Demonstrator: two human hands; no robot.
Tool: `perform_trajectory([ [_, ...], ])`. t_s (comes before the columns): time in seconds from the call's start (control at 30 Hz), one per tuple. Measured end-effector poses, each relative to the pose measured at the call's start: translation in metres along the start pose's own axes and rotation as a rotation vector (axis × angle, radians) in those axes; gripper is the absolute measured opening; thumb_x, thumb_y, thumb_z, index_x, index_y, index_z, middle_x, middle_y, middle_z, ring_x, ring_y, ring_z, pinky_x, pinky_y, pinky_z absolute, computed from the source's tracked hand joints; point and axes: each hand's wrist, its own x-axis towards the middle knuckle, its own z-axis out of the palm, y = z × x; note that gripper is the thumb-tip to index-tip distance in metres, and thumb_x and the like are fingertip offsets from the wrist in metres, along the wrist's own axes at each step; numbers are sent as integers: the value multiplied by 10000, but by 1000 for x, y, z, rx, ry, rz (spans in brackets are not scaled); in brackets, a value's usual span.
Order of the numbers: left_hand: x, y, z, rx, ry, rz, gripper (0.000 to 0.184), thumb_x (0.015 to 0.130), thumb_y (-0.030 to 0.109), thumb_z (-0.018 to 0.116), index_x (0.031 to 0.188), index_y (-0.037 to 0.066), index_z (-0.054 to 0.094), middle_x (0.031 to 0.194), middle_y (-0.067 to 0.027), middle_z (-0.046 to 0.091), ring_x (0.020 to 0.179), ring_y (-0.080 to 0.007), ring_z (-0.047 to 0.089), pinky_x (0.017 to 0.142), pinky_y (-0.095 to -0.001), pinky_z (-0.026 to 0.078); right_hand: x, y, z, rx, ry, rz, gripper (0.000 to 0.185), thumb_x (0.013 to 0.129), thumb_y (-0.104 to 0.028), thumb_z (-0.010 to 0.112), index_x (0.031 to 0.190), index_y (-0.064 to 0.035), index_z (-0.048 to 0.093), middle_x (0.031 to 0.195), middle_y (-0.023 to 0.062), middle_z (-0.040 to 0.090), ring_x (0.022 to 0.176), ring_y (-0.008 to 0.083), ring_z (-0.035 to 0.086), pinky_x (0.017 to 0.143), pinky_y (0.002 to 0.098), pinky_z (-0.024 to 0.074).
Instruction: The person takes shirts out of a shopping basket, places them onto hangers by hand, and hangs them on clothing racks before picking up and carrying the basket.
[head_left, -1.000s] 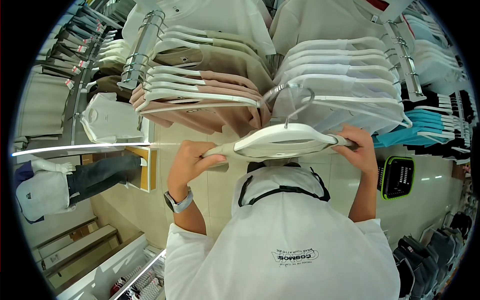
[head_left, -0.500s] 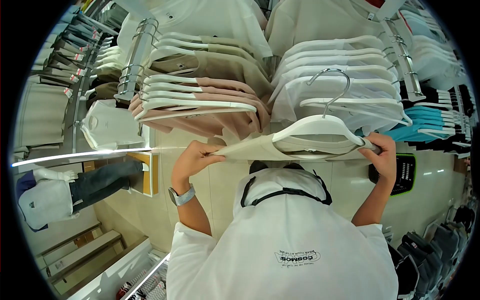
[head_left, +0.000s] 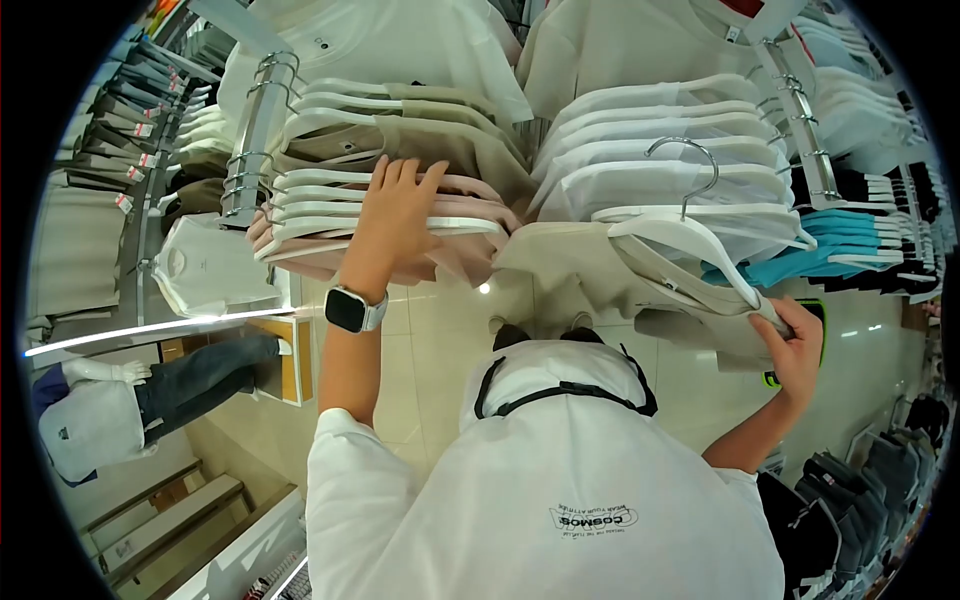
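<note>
Mid-frame, just R of centre, a beige shirt [head_left: 570, 258] hangs at a slant on a white hanger [head_left: 700, 245], its metal hook [head_left: 715, 170] sticking up free, w/ a row of white shirts [head_left: 590, 195] behind. R hand [head_left: 793, 345], right of frame, has the shirt's shoulder near the hanger end, thumb & fingers pinching the cloth. L hand [head_left: 395, 215], upper L of centre, is palm-down over the pink shirts [head_left: 465, 265], fingers somewhat spread & pointing up-frame; can't tell if fingertips touch cloth or hangers. Smartwatch [head_left: 347, 310] on that wrist, dark screen facing up. Olive-brown shirts [head_left: 470, 135] hang just above the pink ones, next to a metal rail [head_left: 252, 135] at upper L. Partly hidden behind R hand: a basket [head_left: 823, 330] w/ a green rim. Far L, a mannequin [head_left: 95, 410] in jeans; far R, turquoise shirts [head_left: 840, 240] on hangers.
</note>
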Motion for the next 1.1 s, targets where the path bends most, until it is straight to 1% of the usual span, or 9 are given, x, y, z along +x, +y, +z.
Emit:
perform_trajectory([
  [0.1, 9, -3, -2, 47, -293, -112, 388, 584, 41, 689, 953, 65, 575, 937, -144, 564, 942, -313, 537, 830, -409, 407, 3, -4, 4, -6, 28, 8, 166, 725, -9, 677, 871, 48, 622, 657, 10, 461, 609, 88, 403, 552, 233, 300],
  [0.13, 5, -6, 0, 29, -193, -24, 289, 572, 27, 654, 840, 67, 552, 841, -120, 555, 846, -303, 542, 744, -377, 399, 4, -5, 6, -1, 37, 9, 168, 725, -11, 678, 871, 48, 622, 655, 12, 459, 609, 88, 404, 552, 233, 300],
  [0.27, -7, -6, 0, -15, -277, 15, 273, 569, 92, 662, 828, 72, 579, 820, -131, 574, 832, -304, 554, 747, -371, 408, 24, -24, 23, 2, -9, -9, 167, 726, -22, 697, 867, 40, 631, 637, 40, 487, 590, 112, 423, 550, 239, 326],
  [0.37, -15, -6, 4, -35, -256, 16, 542, 428, 314, 834, 829, 60, 572, 808, -122, 569, 823, -304, 552, 747, -385, 409, 49, -39, 48, 47, -37, -113, 166, 731, -30, 696, 870, 37, 636, 659, 66, 533, 593, 134, 466, 559, 248, 358],
  [0.4, -15, -5, 0, -62, -256, 16, 444, 489, 236, 792, 831, 46, 581, 806, -127, 576, 835, -306, 558, 751, -380, 412, 59, -48, 59, 51, -43, -160, 165, 733, -33, 696, 871, 36, 638, 673, 77, 553, 599, 144, 485, 564, 253, 372],
  [0.53, -13, 3, -11, -104, -293, -10, 334, 518, 55, 640, 848, 22, 604, 828, -146, 591, 845, -316, 567, 763, -371, 420, 101, -92, 113, 158, -85, -298, 165, 743, -49, 695, 879, 30, 647, 737, 107, 617, 634, 184, 545, 590, 275, 420],
  [0.6, -12, 3, -10, -120, -250, -3, 351, 517, 69, 656, 861, 20, 608, 840, -149, 599, 857, -313, 572, 774, -366, 424, 123, -115, 145, 211, -112, -406, 174, 751, -66, 697, 887, 30, 648, 742, 105, 621, 636, 178, 548, 586, 276, 423],
  [0.9, -10, 2, -11, -153, -225, 11, 301, 553, 137, 671, 825, 24, 605, 818, -159, 605, 812, -293, 578, 761, -346, 419, 180, -175, 258, 446, -277, -497, 225, 771, -118, 708, 896, 51, 628, 724, 64, 590, 633, 92, 464, 547, 253, 403],
  [1.1, -14, -3, 4, -78, -142, 41, 423, 542, 336, 745, 821, 48, 610, 848, -127, 597, 833, -251, 564, 765, -335, 395, 191, -154, 310, 465, -323, -468, 222, 770, -124, 711, 898, 37, 628, 748, 83, 606, 649, 125, 504, 592, 273, 425],
])
